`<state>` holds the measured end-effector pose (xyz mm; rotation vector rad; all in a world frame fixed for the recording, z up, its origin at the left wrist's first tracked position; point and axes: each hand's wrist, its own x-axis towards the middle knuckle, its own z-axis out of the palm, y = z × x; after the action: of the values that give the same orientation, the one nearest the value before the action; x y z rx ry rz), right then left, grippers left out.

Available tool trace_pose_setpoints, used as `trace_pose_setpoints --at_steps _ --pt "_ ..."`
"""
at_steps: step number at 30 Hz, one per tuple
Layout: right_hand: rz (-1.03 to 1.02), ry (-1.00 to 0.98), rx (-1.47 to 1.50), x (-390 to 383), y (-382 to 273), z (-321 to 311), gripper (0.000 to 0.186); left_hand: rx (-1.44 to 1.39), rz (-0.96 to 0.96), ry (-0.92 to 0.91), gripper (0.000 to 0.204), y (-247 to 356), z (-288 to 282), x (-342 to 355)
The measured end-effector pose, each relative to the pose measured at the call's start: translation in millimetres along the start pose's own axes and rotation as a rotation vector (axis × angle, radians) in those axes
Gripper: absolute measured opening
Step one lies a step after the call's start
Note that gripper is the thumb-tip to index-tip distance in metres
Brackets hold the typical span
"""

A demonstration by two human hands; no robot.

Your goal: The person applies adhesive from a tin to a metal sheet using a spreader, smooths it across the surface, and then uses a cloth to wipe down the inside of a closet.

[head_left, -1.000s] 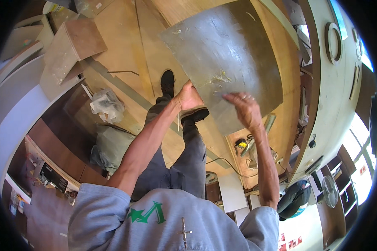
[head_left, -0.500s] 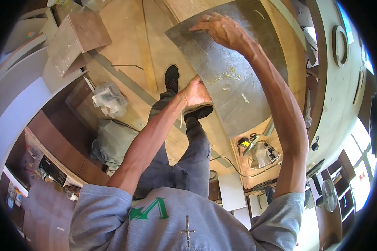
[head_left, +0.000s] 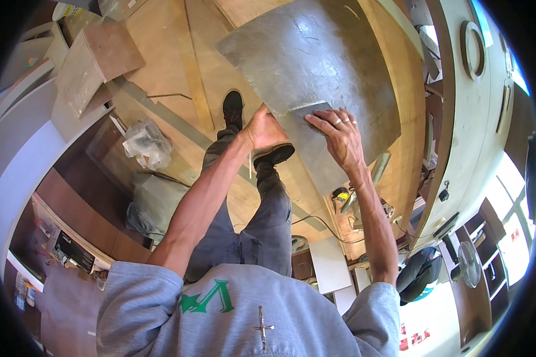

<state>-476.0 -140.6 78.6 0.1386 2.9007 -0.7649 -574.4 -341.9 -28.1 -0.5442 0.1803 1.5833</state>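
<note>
Wears a grey shirt (head_left: 232,318) with a green print and, over it, a metal cross pendant (head_left: 262,328); below that, dark grey trousers (head_left: 262,235). Has a yellow-and-black tape measure (head_left: 340,194) just outside the near corner of a large grey sheet (head_left: 363,89). Stands with the right shoe (head_left: 277,155) near the left hand (head_left: 267,128) in the view and the left shoe (head_left: 233,107) farther out, to the left of the sheet.

Sets the left hand right at the middle of the sheet's left edge. Cannot tell how tightly closed, with its fingers mostly out of sight. Pinches a dark flat plate (head_left: 311,110) in the bunched fingers of the right hand (head_left: 336,128), and wears rings there. Holds that plate over the sheet, just in from the same edge and near the left hand, with the sheet directly beneath the grip.

Has the sheet spread over a wooden board (head_left: 412,107), with a glossy sheen toward the far edge. Has, farther off to the right, a ring-shaped piece (head_left: 466,50) against a pale panel (head_left: 455,131).
</note>
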Motion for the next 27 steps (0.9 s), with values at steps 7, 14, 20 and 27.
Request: trace_pose_setpoints --at_steps 7,14,20,27 --pt "0.483 0.213 0.015 -11 15 27 0.044 0.003 -0.025 0.054 0.093 -3 1 4" --pt "0.487 0.205 0.073 -5 -41 40 0.045 0.049 -0.008 0.043 0.09 -5 6 2" --pt "0.44 0.152 0.089 -7 -96 40 0.045 0.167 0.002 0.103 0.084 -5 -16 1" --pt "0.342 0.013 0.435 -26 -102 12 0.043 0.178 0.04 0.185 0.087 -4 -14 0"
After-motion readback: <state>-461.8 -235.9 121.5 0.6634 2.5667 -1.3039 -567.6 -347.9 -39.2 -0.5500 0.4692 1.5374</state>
